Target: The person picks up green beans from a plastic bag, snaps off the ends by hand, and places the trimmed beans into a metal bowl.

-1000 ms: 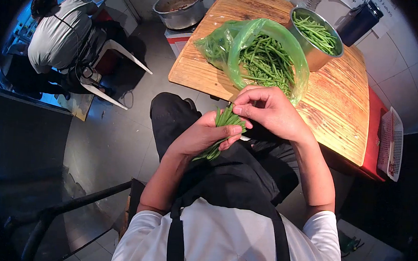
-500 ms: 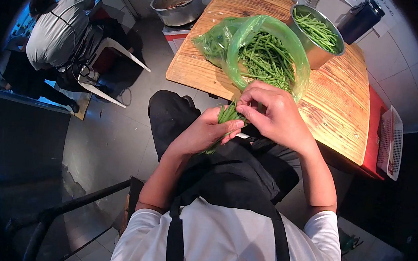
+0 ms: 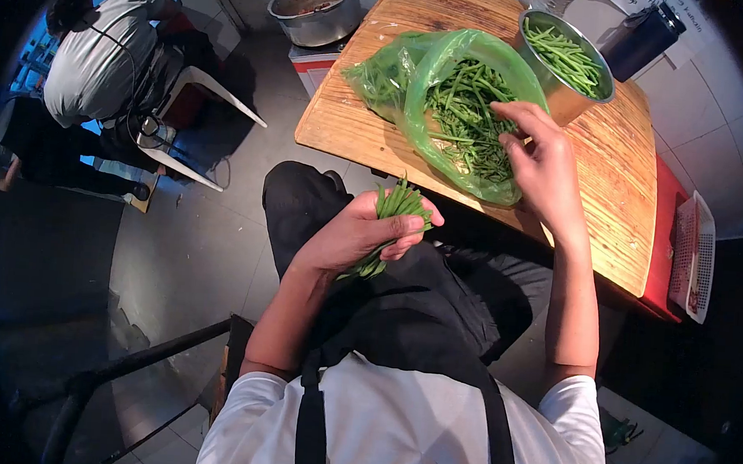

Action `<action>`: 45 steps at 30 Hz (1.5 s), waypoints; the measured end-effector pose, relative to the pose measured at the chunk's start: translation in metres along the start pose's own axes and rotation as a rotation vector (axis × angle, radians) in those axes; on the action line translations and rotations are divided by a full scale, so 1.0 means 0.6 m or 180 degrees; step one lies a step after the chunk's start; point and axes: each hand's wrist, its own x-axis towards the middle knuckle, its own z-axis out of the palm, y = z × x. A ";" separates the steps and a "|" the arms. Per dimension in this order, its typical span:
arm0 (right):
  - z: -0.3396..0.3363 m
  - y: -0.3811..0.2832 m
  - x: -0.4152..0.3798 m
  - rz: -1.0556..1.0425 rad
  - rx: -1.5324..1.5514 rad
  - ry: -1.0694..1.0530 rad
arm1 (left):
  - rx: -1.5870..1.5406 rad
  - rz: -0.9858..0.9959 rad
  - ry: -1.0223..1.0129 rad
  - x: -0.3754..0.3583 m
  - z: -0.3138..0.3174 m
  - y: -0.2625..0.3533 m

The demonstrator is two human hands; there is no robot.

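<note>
My left hand (image 3: pixel 350 235) is wrapped round a bunch of green beans (image 3: pixel 402 205), held above my lap with the bean ends poking out past the thumb. Over the mouth of a green plastic bag (image 3: pixel 421 80) reaches my right hand (image 3: pixel 548 162), its thumb and fingers apart and nothing visible between them. Loose green beans (image 3: pixel 472 111) fill the bag, close to the right fingertips. Just behind the bag stands a metal container (image 3: pixel 566 104) holding more green beans (image 3: pixel 562 58).
The bag lies on a wooden table (image 3: pixel 604 187). A dark bottle (image 3: pixel 644 43) stands at the back right, and a white basket (image 3: pixel 695 256) sits beside the table. Beyond the far left corner is a large pot (image 3: pixel 323 29). A person (image 3: pixel 102 54) sits on a white chair (image 3: pixel 214 86).
My right hand has left the bunch and moved up and right to the bag's opening. The left hand keeps its grip on the beans, nearly in place. At far left, another person's hand has appeared.
</note>
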 end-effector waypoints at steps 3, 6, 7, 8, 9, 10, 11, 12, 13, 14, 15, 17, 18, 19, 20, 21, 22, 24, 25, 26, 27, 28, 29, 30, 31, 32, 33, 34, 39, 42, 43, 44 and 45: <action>0.007 -0.032 -0.002 -0.0360 -0.1433 0.0430 | 0.0103 -0.0019 0.0167 0.009 0.008 0.001; 0.018 -0.059 -0.024 -0.0640 -0.0498 0.0128 | 0.0405 0.0084 0.0332 0.020 0.006 -0.017; 0.028 -0.071 -0.031 -0.0726 -0.0181 -0.0006 | 0.0740 0.0231 0.0490 0.023 0.007 -0.024; 0.040 -0.090 -0.043 -0.0473 -0.0030 -0.0121 | 0.1081 0.0380 0.0638 0.024 0.007 -0.027; 0.046 -0.095 -0.047 -0.0691 -0.0171 -0.0276 | 0.1087 0.0371 0.0629 0.024 0.007 -0.029; 0.053 -0.089 -0.052 -0.0909 -0.0362 -0.0288 | 0.1183 0.0444 0.0692 0.023 0.006 -0.030; 0.059 -0.083 -0.055 -0.1133 -0.0550 -0.0305 | 0.1276 0.0522 0.0762 0.022 0.006 -0.030; 0.060 -0.081 -0.056 -0.1140 -0.0544 -0.0307 | 0.1216 0.0567 0.0755 0.023 0.006 -0.026; 0.059 -0.080 -0.056 -0.1237 -0.0660 -0.0304 | 0.1214 0.0573 0.0768 0.023 0.007 -0.024; 0.058 -0.078 -0.056 -0.1337 -0.0777 -0.0301 | 0.1411 0.0653 0.0856 0.023 0.009 -0.022; 0.055 -0.078 -0.055 -0.1346 -0.0774 -0.0309 | 0.1607 0.0730 0.0941 0.023 0.010 -0.021; 0.050 -0.080 -0.055 -0.1481 -0.0879 -0.0488 | 0.1871 0.0867 0.1027 0.022 0.008 -0.022; 0.050 -0.080 -0.057 -0.1477 -0.0880 -0.0491 | 0.2137 0.0998 0.1103 0.021 0.008 -0.023; 0.050 -0.080 -0.058 -0.1524 -0.1000 -0.0598 | 0.2134 0.0995 0.1096 0.022 0.010 -0.022; 0.050 -0.079 -0.059 -0.1569 -0.1121 -0.0704 | 0.2482 0.1035 0.1187 0.023 0.013 -0.020; 0.053 -0.077 -0.062 -0.1562 -0.1129 -0.0701 | 0.2833 0.1077 0.1277 0.024 0.016 -0.019; 0.059 -0.074 -0.066 -0.1484 -0.1209 -0.0725 | 0.2832 0.1080 0.1266 0.026 0.016 -0.022; 0.076 -0.064 -0.078 -0.1405 -0.1301 -0.0741 | 0.3182 0.1206 0.1365 0.032 0.015 -0.033; 0.090 -0.058 -0.087 -0.1147 -0.1254 -0.0487 | 0.3184 0.1210 0.1353 0.033 0.019 -0.039; 0.097 -0.055 -0.091 -0.0892 -0.1206 -0.0231 | 0.3090 0.1360 0.1316 0.035 0.025 -0.046; 0.097 -0.054 -0.087 -0.0893 -0.1214 -0.0224 | 0.2993 0.1508 0.1281 0.037 0.028 -0.053; 0.098 -0.052 -0.082 -0.0636 -0.1003 0.0184 | 0.3050 0.1463 0.1355 0.042 0.021 -0.068; 0.099 -0.049 -0.077 -0.0372 -0.0780 0.0586 | 0.3055 0.1460 0.1356 0.047 0.015 -0.075; 0.087 -0.044 -0.064 -0.0305 -0.0899 0.0748 | 0.2286 0.0978 0.1304 0.052 0.009 -0.080; 0.067 -0.042 -0.051 -0.0205 -0.1091 0.0732 | 0.1513 0.0494 0.1238 0.052 0.013 -0.074; 0.048 -0.034 -0.037 -0.0131 -0.1349 0.0665 | 0.0612 0.0245 0.1119 0.046 0.020 -0.063; 0.032 -0.029 -0.027 -0.0071 -0.1608 0.0600 | 0.0618 0.0242 0.1121 0.043 0.022 -0.056; 0.023 -0.031 -0.025 -0.0084 -0.1606 0.0607 | 0.0616 0.0205 0.1021 0.040 0.020 -0.049; 0.024 -0.057 -0.039 -0.0654 -0.0304 -0.0179 | 0.0469 0.0131 0.0917 0.035 0.021 -0.032; 0.047 -0.085 -0.049 -0.0994 -0.0510 -0.0548 | 0.0702 0.0350 0.0880 0.041 0.004 -0.051; 0.055 -0.083 -0.054 -0.0985 -0.0512 -0.0538 | 0.0710 0.0342 0.0871 0.042 0.004 -0.053; 0.065 -0.078 -0.058 -0.0950 -0.0582 -0.0458 | 0.0958 0.0438 0.0958 0.041 0.005 -0.052; 0.071 -0.077 -0.059 -0.0925 -0.0651 -0.0382 | 0.1206 0.0542 0.1050 0.041 0.006 -0.051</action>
